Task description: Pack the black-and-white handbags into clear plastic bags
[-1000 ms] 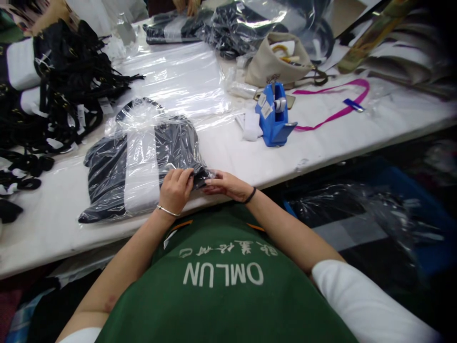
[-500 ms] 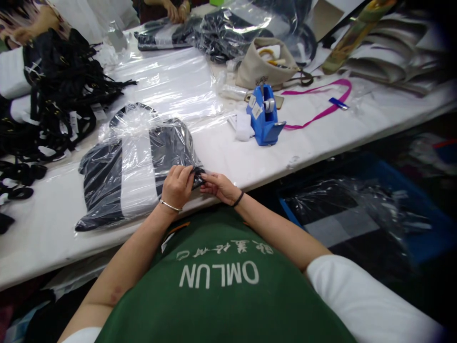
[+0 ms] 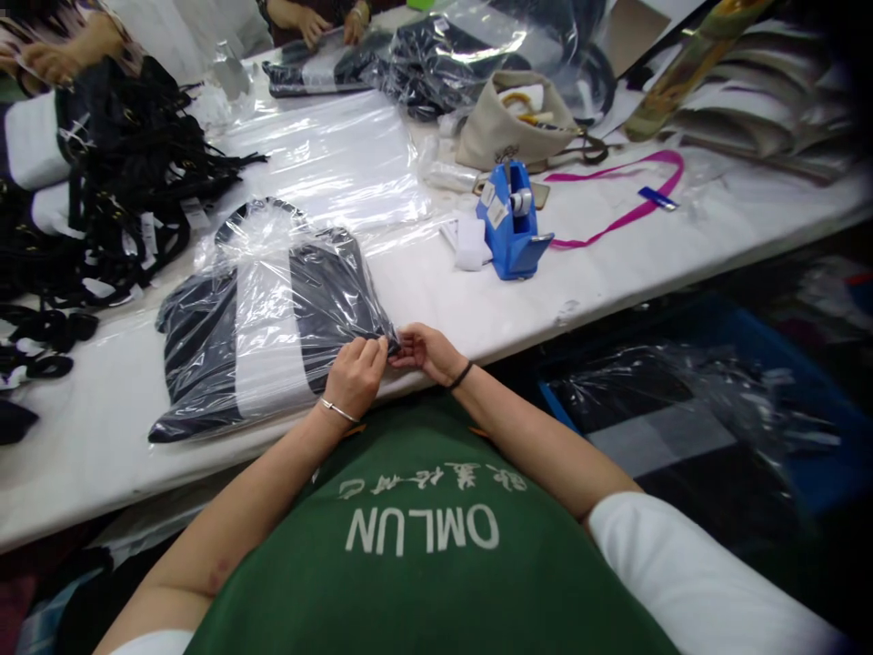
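Note:
A black bag with a looped handle lies flat on the white table, sealed in a clear plastic bag (image 3: 334,300), with a white band (image 3: 265,337) across its middle. My left hand (image 3: 358,375), a bracelet on its wrist, is closed on the near right corner of the plastic bag. Close against it, my right hand (image 3: 431,353) has its thumb and fingers bent round the tip of that same corner. The fingertips of both hands partly hide the corner between them.
A blue tape dispenser (image 3: 513,227) stands right of the package, near a beige pouch (image 3: 511,127) and a pink lanyard (image 3: 631,218). Black straps (image 3: 129,164) are heaped at left; plastic sheets (image 3: 327,155) lie behind. A blue crate (image 3: 737,337) sits below the table. Two other people work opposite.
Both hands have shifted slightly right and the left one lower, along the package's corner. The corner, lifted and folded between the fingers before, now lies flatter. The far person's hands have moved apart.

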Action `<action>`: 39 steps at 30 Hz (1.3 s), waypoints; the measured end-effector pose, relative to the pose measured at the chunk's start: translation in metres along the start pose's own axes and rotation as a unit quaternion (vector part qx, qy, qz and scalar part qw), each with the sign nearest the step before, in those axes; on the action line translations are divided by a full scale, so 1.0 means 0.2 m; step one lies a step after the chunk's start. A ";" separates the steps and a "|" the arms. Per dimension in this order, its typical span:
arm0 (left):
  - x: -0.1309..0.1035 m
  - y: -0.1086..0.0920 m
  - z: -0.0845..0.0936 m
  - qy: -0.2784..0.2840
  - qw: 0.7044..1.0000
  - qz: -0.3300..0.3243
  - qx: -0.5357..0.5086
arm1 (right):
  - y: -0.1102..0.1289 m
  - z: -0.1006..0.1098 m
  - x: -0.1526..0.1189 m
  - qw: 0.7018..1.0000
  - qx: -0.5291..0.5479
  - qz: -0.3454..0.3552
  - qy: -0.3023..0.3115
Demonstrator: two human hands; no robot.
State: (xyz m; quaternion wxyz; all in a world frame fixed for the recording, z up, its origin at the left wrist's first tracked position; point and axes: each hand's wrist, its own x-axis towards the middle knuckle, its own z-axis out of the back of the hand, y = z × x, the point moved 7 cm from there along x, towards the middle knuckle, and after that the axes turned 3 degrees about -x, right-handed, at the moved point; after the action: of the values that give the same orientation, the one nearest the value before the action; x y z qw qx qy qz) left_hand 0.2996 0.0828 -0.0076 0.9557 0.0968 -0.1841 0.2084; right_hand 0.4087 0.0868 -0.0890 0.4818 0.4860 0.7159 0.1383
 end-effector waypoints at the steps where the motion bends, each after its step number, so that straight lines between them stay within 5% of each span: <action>1: -0.01 0.00 -0.01 0.013 1.000 0.000 0.003 | 0.00 0.00 0.00 1.000 -0.005 -0.004 0.011; 11: -0.06 0.03 0.02 0.029 0.995 0.094 -0.027 | 0.11 -0.03 -0.02 0.973 -0.215 0.085 -0.020; 17: -0.06 0.06 -0.05 0.001 0.990 0.140 -0.015 | 0.20 -0.05 -0.05 0.868 -0.462 0.171 -0.066; 22: -0.12 -0.01 -0.14 0.029 0.998 0.048 -0.017 | 0.14 -0.01 -0.10 0.801 -0.588 0.107 -0.038; 25: -0.17 -0.03 -0.19 0.037 0.999 0.005 -0.001 | 0.31 0.15 -0.15 0.838 -0.521 0.149 -0.065; 27: -0.18 -0.03 -0.20 0.025 1.000 -0.002 0.002 | 0.57 0.37 -0.24 0.837 -0.451 0.244 -0.191; 31: -0.19 -0.02 -0.21 0.015 1.000 0.004 -0.015 | 1.04 0.83 -0.44 0.709 -0.411 0.349 -0.454; 33: -0.19 -0.02 -0.22 0.019 1.000 0.011 -0.018 | 1.15 0.97 -0.40 0.706 -0.422 0.316 -0.473; 35: -0.19 -0.03 -0.22 0.019 1.000 0.015 -0.014 | 1.19 1.03 -0.30 0.740 -0.419 0.282 -0.445; 39: -0.19 -0.03 -0.21 0.014 1.000 0.007 -0.017 | 1.17 1.01 -0.23 0.775 -0.378 0.286 -0.418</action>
State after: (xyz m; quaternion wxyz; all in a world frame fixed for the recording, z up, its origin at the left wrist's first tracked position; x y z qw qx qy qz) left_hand 0.2831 0.0757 -0.0622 0.9582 0.0769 -0.1750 0.2129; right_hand 0.7099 0.1083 -0.0073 0.8167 0.4571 0.1624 0.3127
